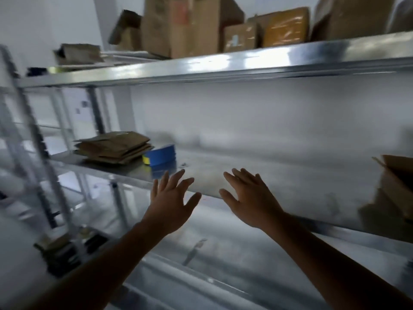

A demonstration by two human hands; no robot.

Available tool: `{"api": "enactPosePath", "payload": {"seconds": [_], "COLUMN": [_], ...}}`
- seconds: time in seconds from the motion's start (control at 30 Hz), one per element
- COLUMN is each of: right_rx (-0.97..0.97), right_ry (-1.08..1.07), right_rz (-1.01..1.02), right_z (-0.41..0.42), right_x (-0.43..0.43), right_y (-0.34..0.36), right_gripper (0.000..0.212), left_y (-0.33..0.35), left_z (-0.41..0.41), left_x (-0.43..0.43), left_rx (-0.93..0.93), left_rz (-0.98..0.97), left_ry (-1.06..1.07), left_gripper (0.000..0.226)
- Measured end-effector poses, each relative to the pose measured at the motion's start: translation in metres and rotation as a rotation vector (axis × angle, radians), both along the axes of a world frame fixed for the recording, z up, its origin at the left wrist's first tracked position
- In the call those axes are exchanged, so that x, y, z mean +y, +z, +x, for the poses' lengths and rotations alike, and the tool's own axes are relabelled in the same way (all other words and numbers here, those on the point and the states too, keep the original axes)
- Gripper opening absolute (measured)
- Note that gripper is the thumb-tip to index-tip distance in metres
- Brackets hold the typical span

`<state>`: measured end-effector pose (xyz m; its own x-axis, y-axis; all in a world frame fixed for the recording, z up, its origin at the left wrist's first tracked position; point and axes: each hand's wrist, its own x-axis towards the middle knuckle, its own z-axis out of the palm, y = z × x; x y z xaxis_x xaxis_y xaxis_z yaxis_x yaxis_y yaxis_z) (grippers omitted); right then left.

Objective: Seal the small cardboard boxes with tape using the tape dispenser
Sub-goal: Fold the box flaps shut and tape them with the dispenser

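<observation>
Two empty grips, left hand and right hand, spread wide near the blue round tape dispenser just beside flat brown cardboard boxes on the metal shelf; grabbing it seems next.

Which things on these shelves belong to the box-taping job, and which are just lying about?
For the job: flattened cardboard stack, blue tape roll, open box at right.
Lying about: boxes on top shelf, dark items on lower shelf.

looks like a stockroom or packing room tbh, bare metal shelving against a white wall, cardboard boxes crammed on the top shelf, flattened cartons and a blue tape roll on the middle one
</observation>
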<state>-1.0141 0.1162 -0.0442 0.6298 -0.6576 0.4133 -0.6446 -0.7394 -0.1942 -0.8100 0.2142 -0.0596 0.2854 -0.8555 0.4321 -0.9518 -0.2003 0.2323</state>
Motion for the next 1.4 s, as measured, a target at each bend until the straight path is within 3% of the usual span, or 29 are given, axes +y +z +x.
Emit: {"api": "enactPosePath", "payload": {"seconds": [0.1,0.27,0.5,0.67,0.93,1.4], "right_rx": [-0.019,-0.055,-0.094,-0.125,-0.102,-0.003], "right_ry": [0.054,0.125,0.181,0.221,0.255,0.065], "right_rz": [-0.026,-0.057,-0.028,0.002,0.009,0.093], "right_z": [0.061,0.145,0.246,0.326,0.456,0.584], "right_x": [0.034,0.073,0.080,0.048,-0.025,-0.123], "right_y": [0.005,0.013,0.023,0.020,0.020,0.013], "right_gripper": [0.059,0.058,0.060,0.072,0.074,0.068], "left_y": [0.007,0.012,0.017,0.017,0.031,0.047], "left_z": [0.060,0.130,0.232,0.309,0.430,0.585], "left_x": [0.047,0.097,0.116,0.096,0.027,-0.079], "left_rx": [-0.009,0.056,0.069,0.045,0.009,0.055], "left_rz": [-0.043,-0.113,-0.178,-0.146,-0.075,0.009], "left_ry": [0.083,0.182,0.251,0.282,0.312,0.250], "left_gripper": [0.085,0.059,0.061,0.066,0.071,0.057]}}
